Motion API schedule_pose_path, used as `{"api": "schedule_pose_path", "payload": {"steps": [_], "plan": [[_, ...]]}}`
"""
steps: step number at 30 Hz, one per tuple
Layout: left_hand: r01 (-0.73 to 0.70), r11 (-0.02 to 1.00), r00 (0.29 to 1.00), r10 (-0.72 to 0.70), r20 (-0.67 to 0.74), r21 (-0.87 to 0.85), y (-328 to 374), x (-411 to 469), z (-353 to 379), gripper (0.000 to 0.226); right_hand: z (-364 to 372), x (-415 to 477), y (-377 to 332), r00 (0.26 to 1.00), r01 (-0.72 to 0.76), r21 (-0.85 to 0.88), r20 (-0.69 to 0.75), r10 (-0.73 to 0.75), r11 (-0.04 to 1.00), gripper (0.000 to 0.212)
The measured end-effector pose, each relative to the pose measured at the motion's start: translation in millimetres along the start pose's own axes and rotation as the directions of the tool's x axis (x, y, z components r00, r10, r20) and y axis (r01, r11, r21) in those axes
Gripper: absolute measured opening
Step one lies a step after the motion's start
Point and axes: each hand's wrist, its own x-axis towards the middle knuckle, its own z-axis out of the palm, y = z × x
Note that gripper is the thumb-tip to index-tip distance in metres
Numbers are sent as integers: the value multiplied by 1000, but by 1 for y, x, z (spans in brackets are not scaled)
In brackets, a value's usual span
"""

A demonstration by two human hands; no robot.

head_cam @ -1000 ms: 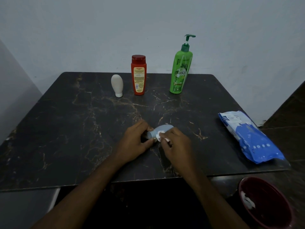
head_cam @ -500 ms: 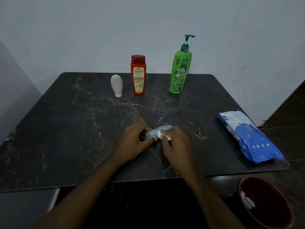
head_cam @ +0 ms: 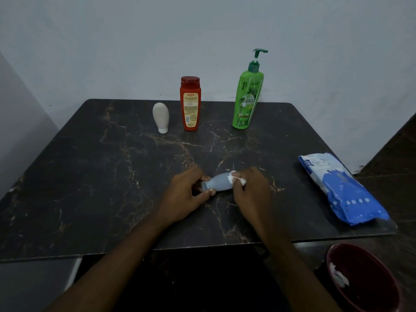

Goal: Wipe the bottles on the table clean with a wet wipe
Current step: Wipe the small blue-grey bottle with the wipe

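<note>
**Small bottle gets a rub w/ the wipe**

We have both hands out over the dark bench (head_cam: 90,188), near the middle & a bit toward 6 o'clock. Our left hand (head_cam: 186,194) pinches the cap end of a small grey-blue bottle (head_cam: 219,182), w/ thumb and fingers curled round it. The bottle is on its side, cap end to 9 o'clock and fat end to 3 o'clock. We can't tell if it sits on the bench or is lifted a little.

Our right hand (head_cam: 252,194) has its fingers curled on a scrunched white wet wipe (head_cam: 236,177). The wipe is pressed on the fat end of the bottle. The 2 hands are near each other, w/ the bottle between them.

At the 12 o'clock edge 3 more bottles stand up in a row. A white bottle (head_cam: 161,117) stands on its cap at 11 o'clock, w/ a red bottle (head_cam: 190,104) just beside it. A green pump bottle (head_cam: 246,100) is at 1 o'clock.

A blue & white wipes pack (head_cam: 342,190) lies flat at 3 o'clock, by the edge. Off the bench at 5 o'clock is a dark red bin (head_cam: 382,289) w/ a white scrunched bit (head_cam: 338,278) inside.
</note>
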Motion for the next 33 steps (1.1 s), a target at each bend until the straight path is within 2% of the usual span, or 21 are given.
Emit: {"api": "schedule_pose_path", "payload": {"steps": [2, 3, 4, 5, 6, 7, 8, 9, 10, 11, 13, 16, 19, 22, 27, 28, 33], "plan": [[-21, 1000, 1000, 21, 5, 18, 1, 0, -1, 30, -5, -17, -11, 996, 87, 100, 26, -90, 991, 16], [-37, 999, 999, 37, 4, 25, 1, -1, -1, 30, -3, -22, -13, 996, 77, 120, 30, -81, 990, 15], [-56, 998, 998, 56, 2, 28, 2, 0, -1, 29, 10, -17, -10, 1000, -3, 118, 25, 0, 993, 18], [-72, 997, 997, 72, -1, 30, 3, 0, -1, 30, 18, -19, 7, 994, -82, 117, 79, 73, 990, 27], [-84, 996, 996, 84, -3, 30, 5, 0, -1, 30, 13, -27, 24, 963, -269, 98, 13, 269, 958, 45], [-92, 995, 996, 92, -4, 31, 6, 0, -1, 30, 13, -15, 33, 900, -428, 66, -61, 432, 901, 57], [-98, 995, 995, 98, -2, 32, 6, 0, -1, 31, 13, -16, 40, 876, -473, 93, -60, 479, 876, 53], [-104, 994, 995, 104, 0, 31, 6, 1, -2, 31, 11, -21, 44, 933, -355, 142, -1, 359, 924, 37], [-109, 994, 994, 109, -2, 23, 5, 2, -1, 30, 11, -14, 31, 969, -244, 51, 42, 242, 968, 23], [-110, 994, 994, 110, -9, 8, 5, 2, -2, 28, 4, -14, 8, 972, -234, 82, 10, 234, 969, 20], [-102, 994, 994, 101, -36, -27, 4, 2, -3, 21, -14, -19, 6, 987, -129, 137, -79, 140, 982, 22], [-84, 995, 993, 80, -85, -53, 3, 2, -3, 14, -4, -13, 5, 984, -131, 70, -108, 138, 989, 23], [-18, 997, 995, 10, -98, -80, 1, 3, -4, 24, -3, -15, 8, 985, -136, 116, -91, 147, 984, 21], [23, 997, 997, -27, -68, -70, -3, 5, -4, 35, -5, -18, 5, 995, 18, 135, -104, -4, 991, 16], [86, 996, 996, -86, 2, 5, -7, 7, 2, 46, -2, -19, 6, 994, -57, 115, -84, 67, 992, 14], [89, 996, 996, -89, 8, 15, -6, 8, 3, 46, -2, -18, 6, 996, -48, 116, -75, 57, 992, 16], [85, 996, 996, -86, 38, 28, -5, 6, 4, 38, -3, -11, 4, 975, -196, 74, -91, 202, 978, 21]]}}
